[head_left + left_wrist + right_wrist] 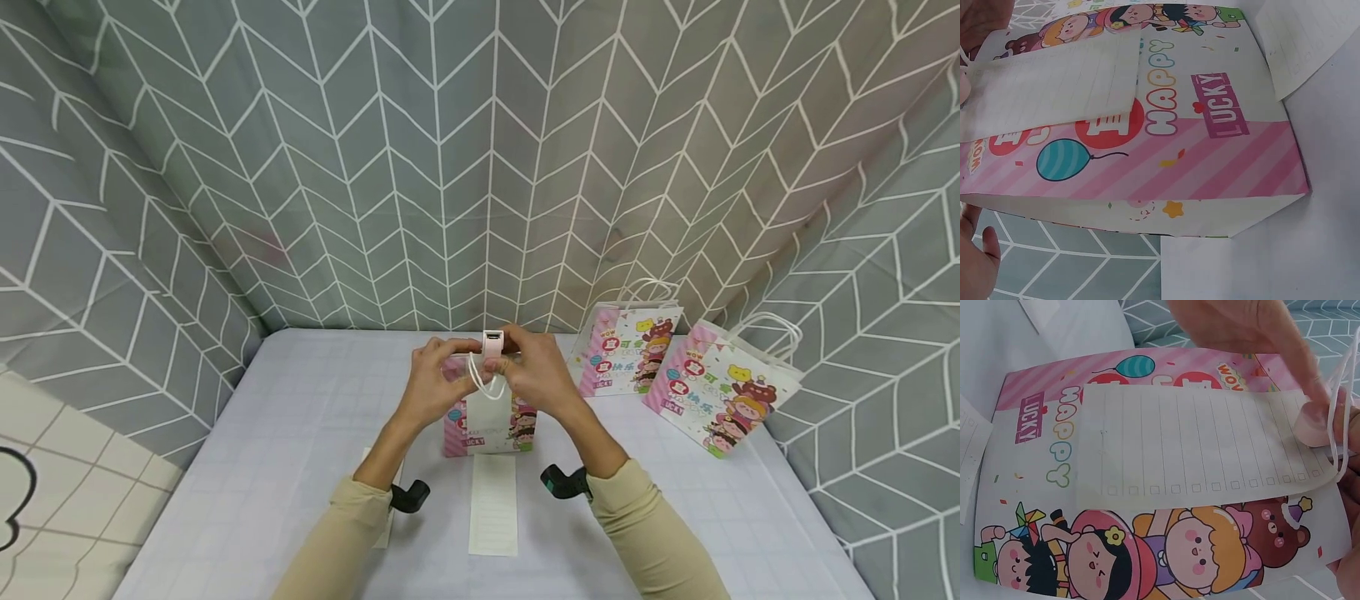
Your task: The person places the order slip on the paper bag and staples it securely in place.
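Note:
A pink and white cartoon gift bag [455,433] stands upright at the middle of the table. Against its front hangs a lined paper strip [1197,444] with small checkboxes, its upper end at the bag's rim. At that rim my right hand [536,371] grips a small pale pink stapler [492,343], thumb on its front. My left hand [435,379] pinches the bag's top edge from the left, its index finger reaching toward the stapler. The white cord handle [480,379] droops forward between both hands. The stapler's grip on the paper is partly hidden by fingers.
Two matching gift bags, one upright [626,354] and one tilted [723,387], stand at the back right. A lined strip [493,508] lies before the middle bag; another strip [384,533] lies partly under my left forearm. A patterned curtain [465,167] borders the table.

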`<state>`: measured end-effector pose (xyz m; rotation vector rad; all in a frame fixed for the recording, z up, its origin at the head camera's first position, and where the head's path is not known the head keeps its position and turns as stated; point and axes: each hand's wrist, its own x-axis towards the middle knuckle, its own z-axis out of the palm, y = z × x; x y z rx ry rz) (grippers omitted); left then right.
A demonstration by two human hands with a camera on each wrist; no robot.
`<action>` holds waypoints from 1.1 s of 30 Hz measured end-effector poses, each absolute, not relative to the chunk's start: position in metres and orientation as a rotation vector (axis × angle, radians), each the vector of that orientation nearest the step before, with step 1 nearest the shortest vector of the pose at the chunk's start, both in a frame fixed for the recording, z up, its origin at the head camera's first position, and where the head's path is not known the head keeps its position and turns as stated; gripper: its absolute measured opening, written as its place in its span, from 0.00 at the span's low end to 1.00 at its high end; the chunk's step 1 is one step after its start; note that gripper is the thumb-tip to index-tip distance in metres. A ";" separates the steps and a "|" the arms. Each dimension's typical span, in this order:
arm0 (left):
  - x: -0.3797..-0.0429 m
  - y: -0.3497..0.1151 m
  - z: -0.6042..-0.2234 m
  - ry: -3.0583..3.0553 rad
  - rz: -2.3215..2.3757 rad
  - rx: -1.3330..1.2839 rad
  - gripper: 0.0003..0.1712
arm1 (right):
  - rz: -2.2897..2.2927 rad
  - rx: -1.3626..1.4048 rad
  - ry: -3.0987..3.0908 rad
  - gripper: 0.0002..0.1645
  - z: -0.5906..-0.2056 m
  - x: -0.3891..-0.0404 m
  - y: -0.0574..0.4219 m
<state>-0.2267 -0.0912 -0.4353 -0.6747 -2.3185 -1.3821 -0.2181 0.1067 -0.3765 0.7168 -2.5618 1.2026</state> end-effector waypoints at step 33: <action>-0.232 -0.092 -0.438 -2.171 -1.414 -0.666 0.09 | 0.957 0.604 -2.414 0.17 -0.385 -0.213 0.091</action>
